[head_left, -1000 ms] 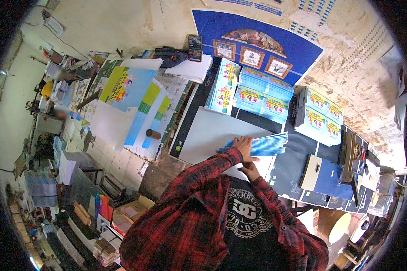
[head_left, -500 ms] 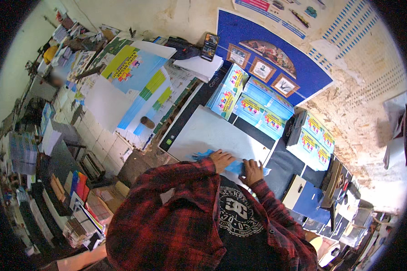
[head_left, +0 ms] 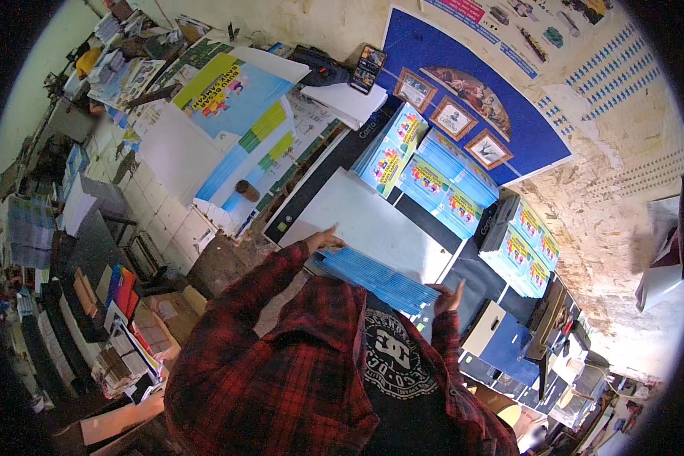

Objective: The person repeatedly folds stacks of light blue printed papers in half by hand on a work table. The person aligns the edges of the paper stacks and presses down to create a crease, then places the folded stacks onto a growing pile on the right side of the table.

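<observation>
A row of overlapping thin blue booklets [head_left: 376, 280] lies along the near edge of a white board [head_left: 372, 220], close to my body. My left hand [head_left: 325, 241] is at the left end of the booklets, its fingers stretched out and apart. At their right end stands my right hand [head_left: 448, 298], thumb and fingers spread, touching or nearly touching the booklet edges. Neither hand is wrapped round anything. Part of the booklets' near side is hidden by my checked jacket.
Behind the board stand stacks of colourful booklets [head_left: 437, 182], with another stack [head_left: 520, 247] to their right. A phone [head_left: 367, 70] leans upright near the wall beside white paper [head_left: 346, 102]. Large printed sheets [head_left: 235, 106] cover the left table. A dark blue case [head_left: 513, 346] lies at right.
My hands have moved apart, the left one leftward and the right one rightward. The blue booklets, bunched under my hands before, now show as a neat overlapping row. The view has shifted slightly.
</observation>
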`<action>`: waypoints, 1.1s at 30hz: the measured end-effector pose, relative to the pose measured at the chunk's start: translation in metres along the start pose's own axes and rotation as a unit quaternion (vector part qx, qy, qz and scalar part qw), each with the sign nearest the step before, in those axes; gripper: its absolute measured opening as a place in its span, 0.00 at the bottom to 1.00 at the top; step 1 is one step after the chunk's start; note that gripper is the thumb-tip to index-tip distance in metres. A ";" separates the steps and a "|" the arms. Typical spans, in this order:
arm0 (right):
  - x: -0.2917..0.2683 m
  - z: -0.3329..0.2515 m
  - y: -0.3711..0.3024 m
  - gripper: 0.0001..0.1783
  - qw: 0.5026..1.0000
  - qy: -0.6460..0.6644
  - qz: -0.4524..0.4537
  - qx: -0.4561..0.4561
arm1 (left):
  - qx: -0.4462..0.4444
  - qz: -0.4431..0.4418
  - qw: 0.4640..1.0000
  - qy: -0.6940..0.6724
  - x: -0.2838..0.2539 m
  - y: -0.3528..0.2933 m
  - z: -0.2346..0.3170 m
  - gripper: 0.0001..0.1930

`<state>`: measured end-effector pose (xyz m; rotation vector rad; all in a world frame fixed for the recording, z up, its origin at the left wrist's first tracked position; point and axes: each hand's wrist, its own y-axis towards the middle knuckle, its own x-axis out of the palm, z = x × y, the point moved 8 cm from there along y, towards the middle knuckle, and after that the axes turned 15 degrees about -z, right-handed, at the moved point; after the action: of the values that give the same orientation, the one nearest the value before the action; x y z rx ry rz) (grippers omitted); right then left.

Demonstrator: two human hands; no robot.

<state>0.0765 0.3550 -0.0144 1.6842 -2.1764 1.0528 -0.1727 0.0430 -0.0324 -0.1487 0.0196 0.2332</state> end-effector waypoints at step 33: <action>0.093 -0.018 -0.001 0.32 0.624 -0.781 0.020 -0.028 | -0.085 0.055 0.937 0.336 -0.004 0.000 0.048 0.31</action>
<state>0.0419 0.2951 0.0499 2.9903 -2.7042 -1.1733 -0.1768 0.0490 0.0149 -0.3960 0.6920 0.2871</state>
